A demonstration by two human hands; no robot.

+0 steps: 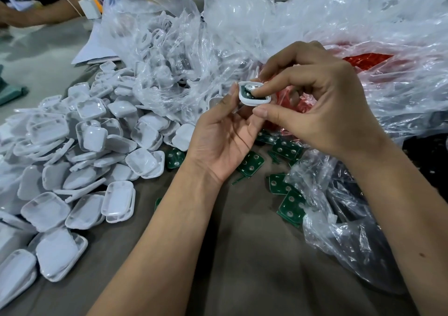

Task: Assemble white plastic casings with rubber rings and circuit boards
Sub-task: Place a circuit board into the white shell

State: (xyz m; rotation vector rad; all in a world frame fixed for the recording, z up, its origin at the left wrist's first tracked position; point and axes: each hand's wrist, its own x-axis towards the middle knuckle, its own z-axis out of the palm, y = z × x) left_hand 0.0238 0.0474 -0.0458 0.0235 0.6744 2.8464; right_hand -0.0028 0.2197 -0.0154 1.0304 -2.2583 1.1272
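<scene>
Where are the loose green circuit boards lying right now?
In the head view, the circuit boards lie centre-right on the table, between the casing pile and the bags.

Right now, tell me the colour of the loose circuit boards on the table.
Green, with small silvery round pads; clearest in the head view, circuit boards.

This is a small assembly workshop. A heap of identical white casings (72, 160) covers the worktable (242, 255), loose green circuit boards (286, 170) lie beside it, and bulk clear plastic bags (266, 24) of parts crowd the back.
</scene>
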